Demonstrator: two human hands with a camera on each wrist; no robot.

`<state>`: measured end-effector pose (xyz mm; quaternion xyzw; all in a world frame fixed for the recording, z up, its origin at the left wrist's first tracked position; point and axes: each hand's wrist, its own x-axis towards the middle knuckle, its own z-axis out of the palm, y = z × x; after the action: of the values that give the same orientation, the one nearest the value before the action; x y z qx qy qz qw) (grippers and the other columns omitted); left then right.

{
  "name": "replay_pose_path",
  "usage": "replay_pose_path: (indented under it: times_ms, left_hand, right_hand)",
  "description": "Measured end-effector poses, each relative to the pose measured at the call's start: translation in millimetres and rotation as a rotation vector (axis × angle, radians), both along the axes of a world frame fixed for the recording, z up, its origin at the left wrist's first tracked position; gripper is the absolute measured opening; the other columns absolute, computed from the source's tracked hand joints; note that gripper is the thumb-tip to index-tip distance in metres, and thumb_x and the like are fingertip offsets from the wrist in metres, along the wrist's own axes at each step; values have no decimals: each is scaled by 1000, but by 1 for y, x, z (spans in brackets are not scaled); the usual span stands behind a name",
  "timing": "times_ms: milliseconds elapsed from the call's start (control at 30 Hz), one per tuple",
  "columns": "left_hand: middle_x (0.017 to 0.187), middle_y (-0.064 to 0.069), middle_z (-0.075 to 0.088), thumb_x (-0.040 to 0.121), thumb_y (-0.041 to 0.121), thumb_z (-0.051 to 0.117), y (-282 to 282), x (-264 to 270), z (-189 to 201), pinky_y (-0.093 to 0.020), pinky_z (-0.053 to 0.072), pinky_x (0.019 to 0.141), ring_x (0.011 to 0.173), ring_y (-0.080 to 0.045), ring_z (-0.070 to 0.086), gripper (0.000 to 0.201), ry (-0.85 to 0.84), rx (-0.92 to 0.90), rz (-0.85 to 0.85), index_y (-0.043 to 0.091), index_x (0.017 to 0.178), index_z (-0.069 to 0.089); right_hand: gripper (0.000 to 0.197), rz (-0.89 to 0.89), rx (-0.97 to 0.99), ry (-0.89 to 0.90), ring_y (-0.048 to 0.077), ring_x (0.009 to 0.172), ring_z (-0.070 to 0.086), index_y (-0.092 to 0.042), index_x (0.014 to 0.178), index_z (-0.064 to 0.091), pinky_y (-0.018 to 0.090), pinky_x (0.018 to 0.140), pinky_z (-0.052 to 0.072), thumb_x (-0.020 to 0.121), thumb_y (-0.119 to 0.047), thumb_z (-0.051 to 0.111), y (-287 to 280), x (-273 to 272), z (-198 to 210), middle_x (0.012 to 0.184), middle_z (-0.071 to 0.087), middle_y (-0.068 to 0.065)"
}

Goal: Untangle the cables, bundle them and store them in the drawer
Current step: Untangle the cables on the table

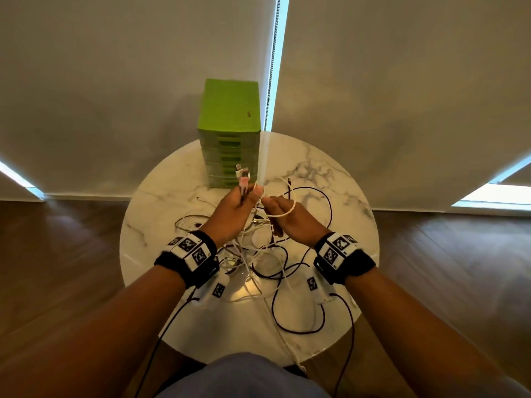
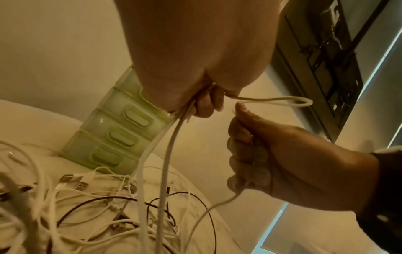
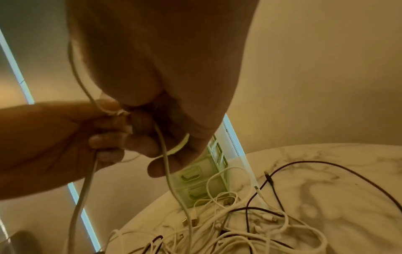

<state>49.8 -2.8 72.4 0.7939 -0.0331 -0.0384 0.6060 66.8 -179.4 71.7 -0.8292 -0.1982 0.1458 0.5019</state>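
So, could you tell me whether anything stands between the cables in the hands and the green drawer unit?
No object blocks the way: the drawer unit stands just beyond the left hand and right hand. But every visible drawer front looks closed, and the held white cables still trail into the tangle.

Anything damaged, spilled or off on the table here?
Nothing damaged or spilled. The white and black cables lie in one knotted heap on the round marble table, the task's own mess. The green drawer unit stands upright, visible drawers closed.

A round marble table (image 1: pixel 330 173) fills the frame's centre. Pale roller blinds (image 1: pixel 115 81) hang above; wooden floor (image 1: pixel 57 254) lies at both sides.
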Motion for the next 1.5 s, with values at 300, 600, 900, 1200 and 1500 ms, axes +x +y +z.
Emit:
replay_pose_path:
  times_ms: [300, 600, 900, 1200, 1500]
  left_hand:
    - [77, 9, 61, 106, 30, 50, 4, 2, 9, -23, 46, 73, 67, 3, 55, 24, 146, 43, -200, 15, 96, 65]
    - [89, 11, 58, 109, 34, 41, 24, -6, 25, -20, 48, 82, 81, 0, 56, 25, 125, -183, 56, 20, 122, 56]
    - [87, -4, 52, 107, 45, 40, 45, -5, 5, -38, 46, 78, 78, -16, 47, 30, 72, 83, 25, 19, 115, 53]
    - [88, 0, 51, 109, 32, 40, -47, -3, 7, -23, 45, 78, 78, -8, 49, 19, 132, -63, -246, 17, 102, 50]
    - [84, 0, 53, 106, 46, 42, -118, -8, -3, -33, 50, 76, 75, -8, 52, 30, 33, 38, -395, 19, 101, 52]
  right_hand:
    - [39, 85, 62, 115, 17, 56, 51, -24, 73, 54, 39, 60, 49, 108, -38, 42, -2, -16, -11, 63, 51, -8]
    - [33, 303, -285, 127, 14, 85, 61, -9, 91, 63, 25, 82, 47, 109, -28, 42, -2, -22, -73, 91, 68, 2]
    - [22, -26, -397, 83, 21, 95, 68, -18, 121, 59, 36, 91, 50, 103, -30, 55, -31, -14, -85, 99, 76, 0]
    - [115, -596, -585, -106, 30, 152, 15, -14, 160, 8, 45, 121, 19, 77, -40, 83, -90, -41, -57, 166, 12, 14]
    - [24, -366, -83, -102, 11, 77, 64, -14, 123, 58, 25, 76, 52, 107, -28, 46, -104, -97, -25, 96, 65, 6]
